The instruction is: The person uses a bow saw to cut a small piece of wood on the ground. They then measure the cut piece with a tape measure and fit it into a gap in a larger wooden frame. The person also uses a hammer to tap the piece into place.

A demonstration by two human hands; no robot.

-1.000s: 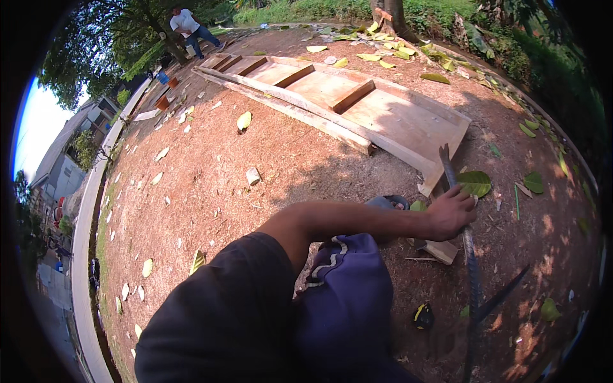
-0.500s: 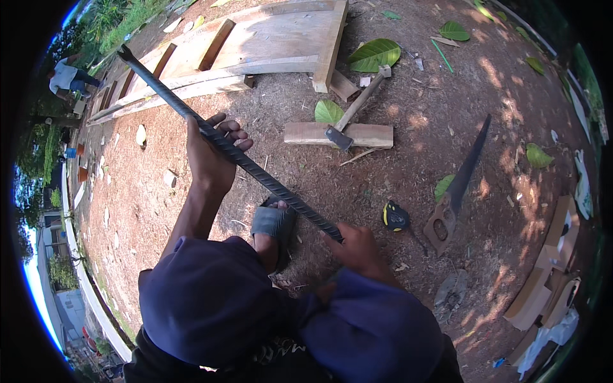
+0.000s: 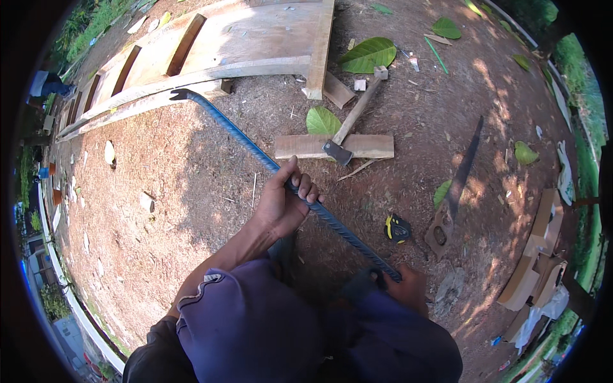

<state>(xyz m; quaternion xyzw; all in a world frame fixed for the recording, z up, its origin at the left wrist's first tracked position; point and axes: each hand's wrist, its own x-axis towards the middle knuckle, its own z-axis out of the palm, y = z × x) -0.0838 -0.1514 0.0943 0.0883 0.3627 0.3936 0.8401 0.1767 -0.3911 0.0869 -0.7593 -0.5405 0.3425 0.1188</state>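
Note:
My left hand (image 3: 287, 201) is closed palm-up round the middle of a long, ribbed steel pry bar (image 3: 239, 137) with a bent, forked tip. My right hand (image 3: 406, 287) grips the bar's lower end. Beyond the bar, a wooden-handled axe (image 3: 338, 151) lies across a short board (image 3: 374, 146). A black and yellow tape measure (image 3: 398, 228) and a handsaw (image 3: 457, 185) rest on the dirt to the right.
A long wooden frame (image 3: 255, 38) with crossbars lies at the top, near a wood offcut (image 3: 340, 89). Torn cardboard (image 3: 539, 249) lies at the far right. A person (image 3: 48, 83) stands at the far left edge, among plants.
The bar was lifted in both hands; since half a second ago my left hand has moved right and down with it, and my right hand has moved lower and rightward.

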